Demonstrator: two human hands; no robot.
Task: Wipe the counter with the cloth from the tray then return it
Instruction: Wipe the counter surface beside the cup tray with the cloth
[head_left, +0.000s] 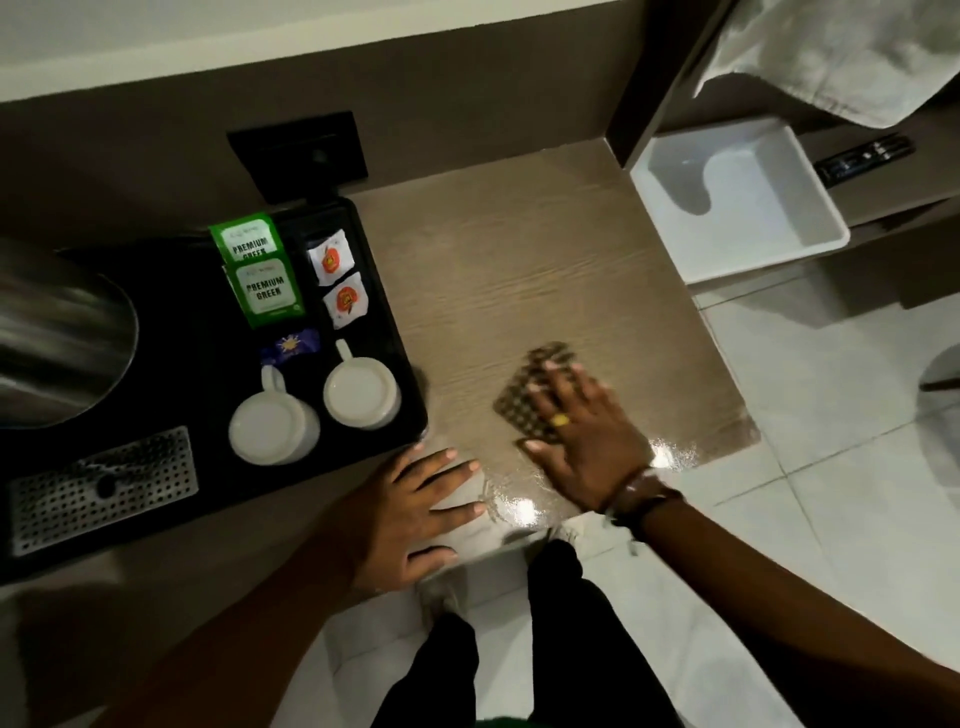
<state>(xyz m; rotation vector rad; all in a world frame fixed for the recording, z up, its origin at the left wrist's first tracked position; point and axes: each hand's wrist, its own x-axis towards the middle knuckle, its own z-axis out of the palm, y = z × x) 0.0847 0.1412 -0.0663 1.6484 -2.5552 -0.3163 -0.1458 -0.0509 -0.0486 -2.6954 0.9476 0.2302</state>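
Right hand (584, 441) lay flat, fingers spread, pressing a dark checked cloth (524, 400) onto the pale wood-grain counter (519, 270); motion blur around it. Left hand (415, 514) rested palm-down at the counter's near edge, fingers apart, holding nothing. White rectangular plastic tray (810, 228) sat on the shelf to the right, well apart from the cloth. Black tray with two white mugs (358, 392) stood to the left.

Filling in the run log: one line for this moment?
step: wiping | right hand: flat on cloth | left hand: braced on counter | tray: empty
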